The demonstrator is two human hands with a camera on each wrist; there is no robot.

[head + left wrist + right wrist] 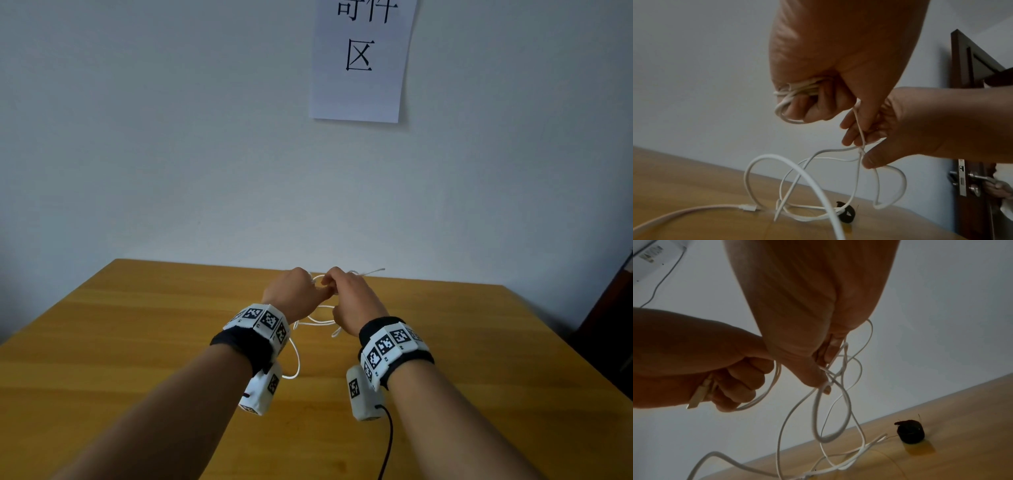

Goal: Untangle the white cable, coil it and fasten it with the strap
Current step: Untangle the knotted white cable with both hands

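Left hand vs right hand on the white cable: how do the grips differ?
The left hand fists round several bunched strands of the white cable; the right hand pinches one crossing of strands between thumb and fingertips. A connector sticks out of the left fist; none shows in the right hand. Both are raised above the table.
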